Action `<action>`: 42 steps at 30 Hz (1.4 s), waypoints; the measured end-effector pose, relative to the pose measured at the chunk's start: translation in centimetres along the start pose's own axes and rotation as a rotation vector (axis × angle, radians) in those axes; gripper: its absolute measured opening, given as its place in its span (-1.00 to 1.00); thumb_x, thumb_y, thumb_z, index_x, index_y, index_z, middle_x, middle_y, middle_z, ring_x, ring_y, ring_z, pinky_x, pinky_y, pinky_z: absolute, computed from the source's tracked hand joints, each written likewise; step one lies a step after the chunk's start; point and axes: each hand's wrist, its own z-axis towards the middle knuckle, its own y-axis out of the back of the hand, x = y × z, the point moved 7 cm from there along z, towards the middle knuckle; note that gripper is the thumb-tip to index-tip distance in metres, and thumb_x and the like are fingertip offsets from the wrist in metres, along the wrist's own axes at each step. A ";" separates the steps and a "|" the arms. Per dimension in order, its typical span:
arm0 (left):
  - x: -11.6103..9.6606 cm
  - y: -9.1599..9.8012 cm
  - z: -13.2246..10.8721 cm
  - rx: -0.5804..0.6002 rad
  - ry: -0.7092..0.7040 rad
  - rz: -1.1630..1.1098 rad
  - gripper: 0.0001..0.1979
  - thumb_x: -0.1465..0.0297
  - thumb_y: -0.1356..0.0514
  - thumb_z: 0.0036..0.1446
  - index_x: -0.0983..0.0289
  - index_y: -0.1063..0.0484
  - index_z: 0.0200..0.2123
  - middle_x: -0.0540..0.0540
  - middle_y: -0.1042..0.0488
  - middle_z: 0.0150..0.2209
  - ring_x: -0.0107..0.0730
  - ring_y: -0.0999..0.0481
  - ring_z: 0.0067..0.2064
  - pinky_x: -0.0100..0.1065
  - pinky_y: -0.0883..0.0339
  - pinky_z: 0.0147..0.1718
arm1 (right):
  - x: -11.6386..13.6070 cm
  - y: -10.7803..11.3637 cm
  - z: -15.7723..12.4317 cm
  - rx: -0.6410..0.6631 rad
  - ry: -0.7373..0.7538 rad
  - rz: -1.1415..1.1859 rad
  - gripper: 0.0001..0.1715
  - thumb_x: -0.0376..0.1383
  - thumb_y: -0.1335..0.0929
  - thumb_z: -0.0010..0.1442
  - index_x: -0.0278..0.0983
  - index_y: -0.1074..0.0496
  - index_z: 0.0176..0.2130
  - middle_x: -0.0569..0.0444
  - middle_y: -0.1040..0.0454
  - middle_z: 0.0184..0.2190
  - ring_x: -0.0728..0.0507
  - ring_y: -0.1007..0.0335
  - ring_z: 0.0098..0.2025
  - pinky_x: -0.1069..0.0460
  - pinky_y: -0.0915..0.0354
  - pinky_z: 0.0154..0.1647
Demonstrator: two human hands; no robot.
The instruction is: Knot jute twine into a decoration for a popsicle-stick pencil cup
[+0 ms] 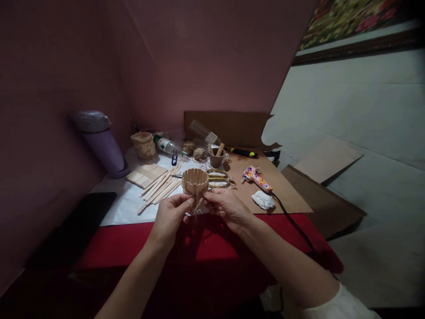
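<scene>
A small cup of upright wooden sticks [195, 180] is held up over the table's front edge, between my two hands. My left hand [171, 215] pinches its lower left side. On the lower right side, the fingers of my right hand [226, 206] are closed on it, near some twine at its front. Loose wooden sticks [162, 186] lie fanned out behind my left hand. Gold-handled scissors [218, 178] rest just behind the cup.
A patterned glue gun [257, 178] and white tissue [263, 200] lie on cardboard [288, 195] at the right. Behind stand a stick-covered pot [144, 146], plastic bottle [166, 145], twine balls and small pot [217, 157]. A purple tumbler [105, 148] stands left.
</scene>
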 end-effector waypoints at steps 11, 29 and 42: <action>1.0 0.6 -0.4 -0.050 -0.014 0.038 -0.79 0.31 -0.31 -0.15 0.33 -0.42 -0.49 -0.02 -0.43 -0.61 -0.58 -0.28 -0.65 -0.51 -0.10 -0.66 | -1.2 -0.6 -0.3 0.016 0.013 0.111 -0.73 -0.23 -0.47 -0.14 -0.36 -0.42 -0.46 0.13 -0.40 -0.55 0.06 -0.23 -0.53 0.10 -0.18 -0.42; 0.3 0.3 -1.2 -0.059 -0.116 0.251 -0.82 0.27 -0.21 -0.01 0.29 -0.41 -0.43 -0.03 -0.40 -0.54 -0.50 -0.30 -0.56 -0.45 -0.17 -0.56 | -1.4 0.2 0.1 -0.197 0.201 0.239 -0.74 -0.30 -0.48 -0.13 -0.36 -0.42 -0.40 0.07 -0.49 -0.50 0.07 -0.29 -0.55 0.17 -0.18 -0.56; -3.2 -0.2 -2.6 -0.279 -0.778 0.979 -0.89 0.51 -0.11 0.07 0.28 -0.43 -0.33 0.12 -0.28 -0.27 -0.25 -0.30 -0.17 -0.21 -0.23 -0.16 | -1.6 0.1 0.7 -0.177 0.190 0.293 -0.71 -0.32 -0.48 -0.15 -0.39 -0.40 -0.39 0.04 -0.50 -0.49 0.07 -0.31 -0.54 0.20 -0.21 -0.58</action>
